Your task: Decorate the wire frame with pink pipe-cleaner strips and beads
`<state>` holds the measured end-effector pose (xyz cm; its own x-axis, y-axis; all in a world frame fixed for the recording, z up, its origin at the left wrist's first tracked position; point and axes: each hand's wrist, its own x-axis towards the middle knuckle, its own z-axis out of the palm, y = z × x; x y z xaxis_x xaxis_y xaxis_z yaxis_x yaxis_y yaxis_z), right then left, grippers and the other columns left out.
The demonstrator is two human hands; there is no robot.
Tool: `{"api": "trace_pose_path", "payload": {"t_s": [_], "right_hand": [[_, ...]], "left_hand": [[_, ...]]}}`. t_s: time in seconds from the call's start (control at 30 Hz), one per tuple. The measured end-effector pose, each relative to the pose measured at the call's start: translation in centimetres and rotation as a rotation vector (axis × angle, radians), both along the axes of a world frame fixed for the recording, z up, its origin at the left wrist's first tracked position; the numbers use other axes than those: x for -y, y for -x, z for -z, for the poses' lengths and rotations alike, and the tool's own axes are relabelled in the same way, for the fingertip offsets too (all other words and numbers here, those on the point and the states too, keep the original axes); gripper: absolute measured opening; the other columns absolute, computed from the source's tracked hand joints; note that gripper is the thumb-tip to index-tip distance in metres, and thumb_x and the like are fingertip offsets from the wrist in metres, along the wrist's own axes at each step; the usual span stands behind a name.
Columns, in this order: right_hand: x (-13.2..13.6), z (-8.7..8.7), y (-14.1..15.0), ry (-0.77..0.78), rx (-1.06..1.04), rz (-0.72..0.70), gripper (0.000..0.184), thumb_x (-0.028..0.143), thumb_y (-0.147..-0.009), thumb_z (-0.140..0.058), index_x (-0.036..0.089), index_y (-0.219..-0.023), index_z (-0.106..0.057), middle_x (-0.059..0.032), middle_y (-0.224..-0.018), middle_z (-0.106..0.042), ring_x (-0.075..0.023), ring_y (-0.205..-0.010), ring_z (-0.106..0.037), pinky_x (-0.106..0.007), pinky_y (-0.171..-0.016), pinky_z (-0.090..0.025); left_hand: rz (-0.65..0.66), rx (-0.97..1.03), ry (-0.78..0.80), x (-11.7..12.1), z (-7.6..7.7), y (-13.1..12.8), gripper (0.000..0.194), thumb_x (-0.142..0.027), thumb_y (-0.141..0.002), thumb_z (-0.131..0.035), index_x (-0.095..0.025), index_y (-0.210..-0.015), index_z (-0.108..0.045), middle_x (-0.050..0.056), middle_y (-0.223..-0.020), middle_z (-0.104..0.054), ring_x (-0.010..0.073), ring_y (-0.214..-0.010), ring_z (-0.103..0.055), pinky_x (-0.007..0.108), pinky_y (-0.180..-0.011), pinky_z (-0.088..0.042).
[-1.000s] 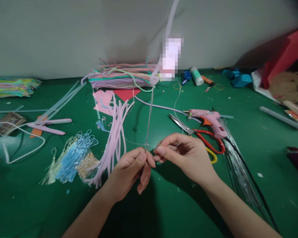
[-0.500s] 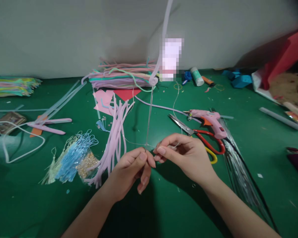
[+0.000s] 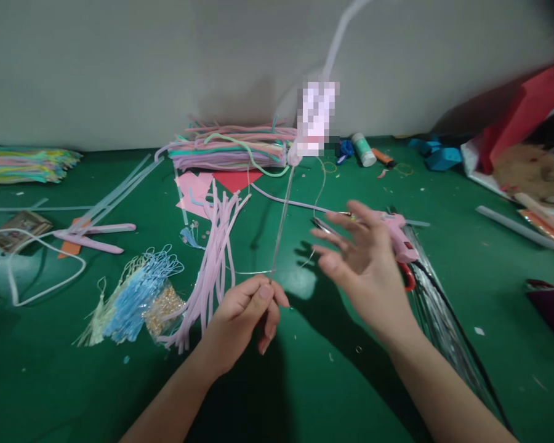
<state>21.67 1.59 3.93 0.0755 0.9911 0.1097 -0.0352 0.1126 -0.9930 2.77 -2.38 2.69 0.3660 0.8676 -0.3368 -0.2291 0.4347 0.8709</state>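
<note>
the right hand (image 3: 367,271), which half a second ago was close beside the left with its fingertips drawn together, has lifted away to the right and opened, fingers spread wide over the scissors (image 3: 324,227) and glue gun (image 3: 401,237), with nothing visible in its grip. that leaves the left hand (image 3: 244,314) as the sole support, its grip still narrow, thumb and forefinger pinching the lower end of the wire stem (image 3: 282,221). the stem stands above that pinch, slim and dull grey, and the lilac coil (image 3: 295,154) at its top, plush and rolled tight, leans further right than before. a fine strand (image 3: 322,184), glossy and springy-looking, now curves loose near the right fingertips; whether any finger touches it, i cannot tell. left of the stem lie soft, fuzzy lilac sticks (image 3: 219,246) in a loose sheaf, then silky blue tassels (image 3: 141,298) and a crinkled clear bag of gold beads (image 3: 164,307). on the right, straight metallic wires (image 3: 447,332) fan across the smooth green worktop (image 3: 318,394).
</note>
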Motion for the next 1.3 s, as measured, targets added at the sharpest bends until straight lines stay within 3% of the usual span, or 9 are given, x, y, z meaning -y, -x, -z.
{"api": "trace_pose_path", "payload": {"t_s": [0.07,0.1,0.17,0.27,0.47,0.67,0.93,1.07,1.3], "right_hand": [[0.0,-0.8,-0.4,-0.165,0.225,0.270,0.043,0.039,-0.077,-0.076,0.033,-0.116,-0.059,-0.0071,-0.120,-0.056,-0.0243,-0.111,-0.059,-0.041,-0.090,-0.052],[0.1,-1.4,-0.4,-0.216,0.355,0.336,0.029,0.037,-0.080,-0.073,0.031,-0.106,-0.065,-0.0070,-0.114,-0.057,-0.0249,-0.110,-0.058,-0.043,-0.091,-0.050],[0.4,-2.5,0.0,-0.270,0.573,0.311,0.010,0.037,-0.082,-0.071,0.029,-0.086,-0.072,-0.0067,-0.104,-0.056,-0.0255,-0.105,-0.056,-0.045,-0.090,-0.047],[0.8,-3.6,1.3,-0.250,0.671,0.116,0.013,0.040,-0.077,-0.074,0.028,-0.073,-0.075,-0.0069,-0.099,-0.055,-0.0261,-0.102,-0.054,-0.046,-0.089,-0.045],[0.7,-3.2,2.4,-0.107,0.583,-0.034,0.012,0.036,-0.079,-0.073,0.026,-0.072,-0.073,-0.0068,-0.101,-0.055,-0.0254,-0.103,-0.052,-0.045,-0.089,-0.045],[0.9,-2.5,2.0,-0.127,0.526,-0.080,0.012,0.035,-0.083,-0.068,0.024,-0.076,-0.068,-0.0067,-0.101,-0.053,-0.0258,-0.107,-0.050,-0.048,-0.097,-0.040],[0.3,-0.9,1.8,-0.131,0.270,-0.217,0.015,0.037,-0.085,-0.066,0.025,-0.077,-0.066,-0.0056,-0.093,-0.053,-0.0221,-0.104,-0.051,-0.040,-0.095,-0.043],[-0.6,0.2,1.2,-0.059,0.242,-0.325,0.018,0.043,-0.083,-0.068,0.026,-0.078,-0.070,-0.0042,-0.088,-0.060,-0.0214,-0.101,-0.053,-0.038,-0.089,-0.045],[-1.4,1.1,0.3,0.027,0.122,-0.403,0.014,0.038,-0.078,-0.074,0.024,-0.078,-0.075,-0.0029,-0.084,-0.066,-0.0173,-0.089,-0.057,-0.032,-0.079,-0.044]], "left_hand": [[-0.007,-0.032,-0.015,0.0,0.0,-0.1,0.032,-0.045,-0.095,-0.051,-0.017,-0.081,-0.058,-0.007,-0.049,-0.050,0.0061,-0.036,-0.043,0.015,-0.036,-0.032],[-0.002,-0.041,-0.019,0.0,0.0,-0.1,0.032,-0.045,-0.095,-0.051,-0.017,-0.080,-0.058,-0.007,-0.048,-0.050,0.0062,-0.035,-0.043,0.016,-0.036,-0.032],[0.010,-0.056,-0.035,0.1,0.0,-0.3,0.033,-0.046,-0.094,-0.050,-0.017,-0.081,-0.058,-0.007,-0.048,-0.049,0.0065,-0.036,-0.043,0.016,-0.036,-0.032],[0.014,-0.093,-0.079,0.3,-0.3,-0.7,0.035,-0.049,-0.094,-0.051,-0.017,-0.082,-0.058,-0.007,-0.048,-0.050,0.0061,-0.036,-0.043,0.016,-0.037,-0.033],[0.019,-0.143,-0.103,0.4,-0.9,-0.9,0.037,-0.053,-0.090,-0.054,-0.017,-0.081,-0.059,-0.007,-0.049,-0.050,0.0062,-0.036,-0.040,0.017,-0.038,-0.033],[0.033,-0.158,-0.073,0.5,-1.2,-0.9,0.040,-0.055,-0.087,-0.058,-0.016,-0.082,-0.062,-0.006,-0.048,-0.050,0.0062,-0.036,-0.041,0.017,-0.038,-0.033],[0.015,0.061,0.056,0.4,-0.3,-0.5,0.035,-0.050,-0.089,-0.059,-0.016,-0.090,-0.066,-0.008,-0.051,-0.047,0.0037,-0.034,-0.034,0.016,-0.033,-0.028],[-0.065,-0.087,-0.014,0.2,0.2,-0.4,0.029,-0.044,-0.090,-0.061,-0.015,-0.088,-0.067,-0.005,-0.055,-0.051,0.0032,-0.036,-0.037,0.015,-0.034,-0.027],[-0.188,-0.309,-0.156,0.4,-0.2,-1.2,0.024,-0.038,-0.089,-0.061,-0.015,-0.086,-0.068,0.000,-0.066,-0.064,0.0036,-0.037,-0.041,0.018,-0.036,-0.030]]}}
